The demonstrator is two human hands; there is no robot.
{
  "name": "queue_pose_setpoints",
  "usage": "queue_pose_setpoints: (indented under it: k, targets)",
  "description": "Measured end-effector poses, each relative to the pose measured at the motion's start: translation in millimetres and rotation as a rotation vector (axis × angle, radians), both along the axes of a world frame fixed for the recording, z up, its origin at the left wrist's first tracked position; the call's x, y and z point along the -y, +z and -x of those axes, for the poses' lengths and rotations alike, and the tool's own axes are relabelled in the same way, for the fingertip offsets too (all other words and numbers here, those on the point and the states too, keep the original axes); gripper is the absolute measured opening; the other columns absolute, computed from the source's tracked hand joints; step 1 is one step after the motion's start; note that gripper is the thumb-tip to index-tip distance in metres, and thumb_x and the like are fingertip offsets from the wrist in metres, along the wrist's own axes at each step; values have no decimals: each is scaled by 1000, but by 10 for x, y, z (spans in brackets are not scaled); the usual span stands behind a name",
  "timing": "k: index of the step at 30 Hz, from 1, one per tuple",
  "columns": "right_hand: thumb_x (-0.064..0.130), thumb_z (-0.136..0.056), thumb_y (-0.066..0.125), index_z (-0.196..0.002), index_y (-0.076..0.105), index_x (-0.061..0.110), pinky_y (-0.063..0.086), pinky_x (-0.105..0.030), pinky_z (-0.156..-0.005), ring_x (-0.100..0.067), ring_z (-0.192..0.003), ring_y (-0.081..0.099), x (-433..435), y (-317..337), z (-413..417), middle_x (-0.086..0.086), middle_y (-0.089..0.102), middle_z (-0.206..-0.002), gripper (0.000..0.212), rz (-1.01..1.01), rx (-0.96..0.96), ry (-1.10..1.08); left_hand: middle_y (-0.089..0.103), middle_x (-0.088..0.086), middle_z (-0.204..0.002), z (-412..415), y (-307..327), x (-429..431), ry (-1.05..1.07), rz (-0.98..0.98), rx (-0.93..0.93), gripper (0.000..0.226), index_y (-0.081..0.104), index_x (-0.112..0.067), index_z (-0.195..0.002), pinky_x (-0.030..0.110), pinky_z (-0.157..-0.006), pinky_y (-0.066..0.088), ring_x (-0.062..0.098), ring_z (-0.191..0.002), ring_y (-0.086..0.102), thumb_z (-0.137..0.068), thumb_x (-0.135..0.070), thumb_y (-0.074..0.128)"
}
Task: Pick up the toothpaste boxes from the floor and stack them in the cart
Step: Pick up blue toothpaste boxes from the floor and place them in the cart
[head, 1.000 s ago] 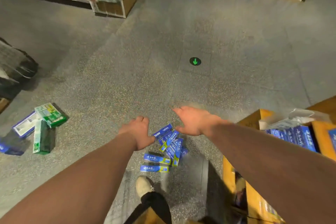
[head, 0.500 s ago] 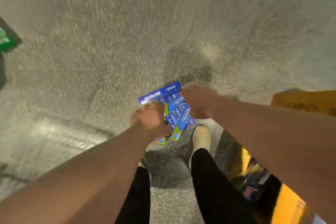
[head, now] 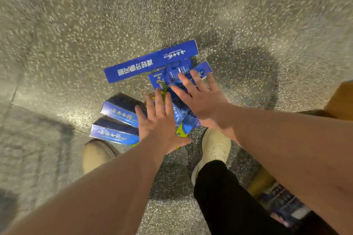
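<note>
Hands (head: pixel 158 120) spread over boxes (head: pixel 150 61), speckled floor (head: pixel 76 25).

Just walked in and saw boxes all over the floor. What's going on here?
A person is bent over a pile of blue toothpaste boxes on the speckled floor. The left hand and right hand are spread open over the pile, fingers out, with no box gripped yet. Both shoes stand just behind it.

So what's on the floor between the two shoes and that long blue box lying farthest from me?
In the head view, the jumbled blue toothpaste boxes lie there, with both open hands, left and right, over them.
</note>
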State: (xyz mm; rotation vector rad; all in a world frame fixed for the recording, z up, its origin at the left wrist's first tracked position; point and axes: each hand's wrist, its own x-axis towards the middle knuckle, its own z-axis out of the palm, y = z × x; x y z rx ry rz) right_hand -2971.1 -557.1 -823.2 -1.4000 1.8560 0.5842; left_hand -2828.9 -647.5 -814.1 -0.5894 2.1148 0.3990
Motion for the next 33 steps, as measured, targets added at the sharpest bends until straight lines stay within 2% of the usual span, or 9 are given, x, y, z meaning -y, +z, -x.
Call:
queue_pose_setpoints:
  k: [3, 6, 9, 11, 14, 17, 21, 27, 33]
  targets:
    - [33, -90, 71, -158, -24, 33, -2, -70, -118, -41, -153, -20, -52, -148, 17, -9, -32, -165, 116, 66, -42, 66, -51, 16, -151, -5, -185, -194, 32, 17, 2, 154, -42, -15, -146, 71, -116, -2, 43, -146, -35, -58, -98, 54]
    - [28, -77, 79, -163, -5, 31, 7, -72, -118, -42, -155, -2, -154, -330, 60, -9, -11, -171, 120, 201, -105, 101, -57, 18, -145, 2, -299, -272, 46, 63, -14, 147, -46, -15, -142, 73, -114, -2, 44, -143, -39, -68, -90, 55]
    - [24, -84, 54, -164, 6, 23, 9, -76, -115, -40, -155, 7, -225, -412, 105, -7, 6, -171, 94, 260, -142, 132, -56, 16, -146, 0, -319, -263, 59, 65, -48, 135, -37, -17, -150, 72, -115, -2, 42, -145, -37, -74, -84, 52]
    - [26, -85, 50, -164, 2, 20, 6, -78, -114, -38, -156, 6, -168, -390, 125, -4, 8, -171, 92, 238, -164, 129, -48, 17, -152, 34, -310, -226, 61, 66, -55, 125, -28, -18, -153, 70, -116, -1, 40, -150, -25, -79, -81, 50]
    - [24, -87, 47, -163, 6, 19, 9, -81, -111, -37, -155, 7, -71, -388, 152, 0, 15, -169, 86, 237, -170, 113, -13, 16, -162, 145, -300, -152, 63, 84, -97, 114, -18, -16, -151, 69, -117, 3, 37, -150, -1, -83, -74, 52]
    - [23, -89, 58, -164, 9, 21, 5, -83, -109, -39, -155, 5, 30, -397, 223, 2, 19, -166, 89, 206, -158, 101, 10, 12, -156, 259, -318, -57, 57, 109, -143, 110, -15, -13, -151, 67, -118, 9, 33, -145, 15, -85, -66, 57]
    - [24, -89, 46, -163, 5, 23, 4, -78, -114, -40, -154, 4, 68, -410, 249, -1, 13, -167, 85, 211, -160, 75, 17, 11, -151, 350, -384, -1, 99, 119, -158, 112, -12, -10, -152, 60, -116, 24, 30, -140, 26, -85, -64, 60]
    - [34, -86, 70, -161, 9, 24, 22, -59, -115, -40, -151, 17, 109, -523, 146, -9, 21, -166, 97, 222, -262, 103, 23, 12, -154, 395, -538, -56, 133, 174, -101, 122, -20, -10, -153, 58, -115, 27, 30, -139, 31, -84, -64, 65]
    - [35, -82, 73, -154, 24, 20, 9, -59, -122, -36, -147, 25, 143, -377, 209, -12, 35, -155, 88, 205, -212, 188, 35, 11, -141, 390, -406, -15, 122, 121, -135, 108, -1, -10, -149, 46, -106, 35, 31, -128, 40, -82, -57, 70]
